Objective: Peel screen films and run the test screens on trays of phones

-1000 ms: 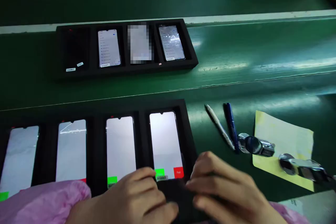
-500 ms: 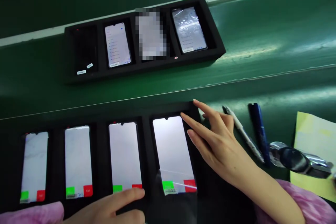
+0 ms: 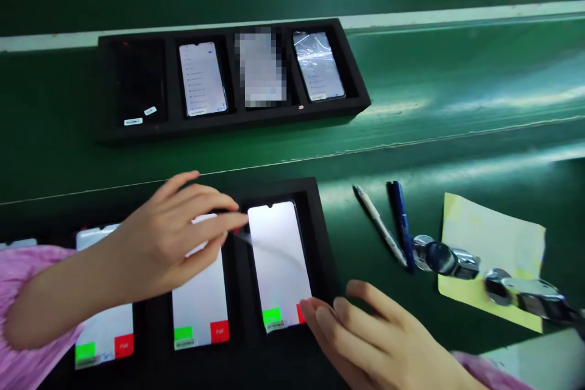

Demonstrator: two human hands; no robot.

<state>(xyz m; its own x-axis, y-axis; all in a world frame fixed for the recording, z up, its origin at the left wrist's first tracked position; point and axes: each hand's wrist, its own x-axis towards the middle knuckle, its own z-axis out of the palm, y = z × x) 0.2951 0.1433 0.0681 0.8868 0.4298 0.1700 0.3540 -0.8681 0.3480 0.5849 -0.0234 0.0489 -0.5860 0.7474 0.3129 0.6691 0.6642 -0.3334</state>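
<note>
Lightly, two bare hands flank a lit phone (image 3: 278,262) in a black foam tray (image 3: 322,237)
Phone sits just right of the spread, empty fingers of the left hand (image 3: 169,237); close-set fingers of the right hand (image 3: 365,335) touch its lower corner, holding nothing

Red buttons (image 3: 219,331) read "Fail" (two phone screens (image 3: 200,311)).

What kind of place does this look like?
Probably a phone testing station on a factory line: a green conveyor belt, black foam trays holding smartphones, and screens showing green and red Fail buttons.
</note>
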